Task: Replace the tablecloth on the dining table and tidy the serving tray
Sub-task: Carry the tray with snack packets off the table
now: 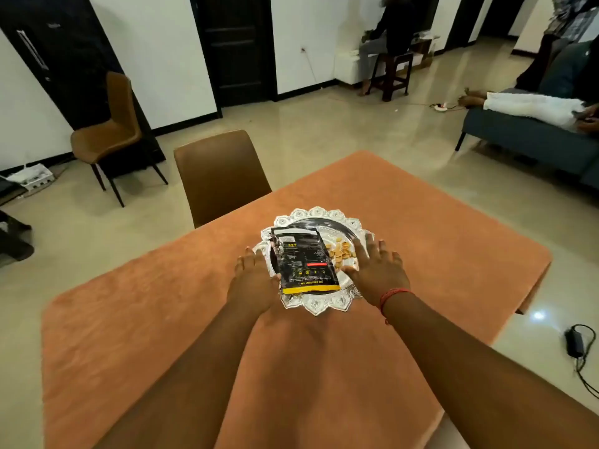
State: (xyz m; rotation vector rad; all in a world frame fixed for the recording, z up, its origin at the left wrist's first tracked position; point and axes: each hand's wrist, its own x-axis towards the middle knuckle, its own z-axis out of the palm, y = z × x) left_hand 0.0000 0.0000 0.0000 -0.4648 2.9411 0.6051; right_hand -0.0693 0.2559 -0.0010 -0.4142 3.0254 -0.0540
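Orange tablecloth (pixel 421 228), silver tray (pixel 319 306)

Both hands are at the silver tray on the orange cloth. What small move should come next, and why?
Probably close both hands on the tray's rim and lift it level. The left hand and right hand flank it with fingers spread, not gripping; the black packet and loose snacks could slide, and the tablecloth cannot come off beneath it.

Dining table under an orange tablecloth

The table (pixel 531 286) wears the orange tablecloth (pixel 162 319); a silver scalloped serving tray (pixel 319 307) sits on the cloth at frame centre.
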